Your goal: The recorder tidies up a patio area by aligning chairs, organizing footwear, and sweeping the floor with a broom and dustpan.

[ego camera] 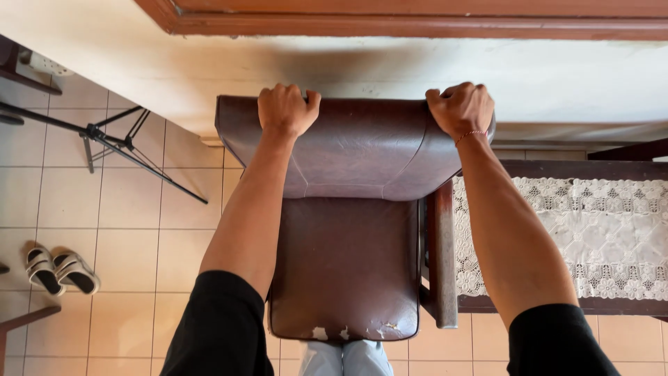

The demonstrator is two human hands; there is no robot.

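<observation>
Both hands, left [287, 108] and right [460, 108], had fingers curled tight over the top of the chair [348, 209] back, against the wall [209, 63]. It looked heavy and stiff; the leather seemed slippery.

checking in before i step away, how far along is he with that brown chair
Done: both hands, left and right, are clamped over the top edge of the brown leather armchair's backrest, which stands near the cream wall. In hand: that grip. Left: any shifting; the chair sits square on the tiled floor beside the lace-covered table.
</observation>
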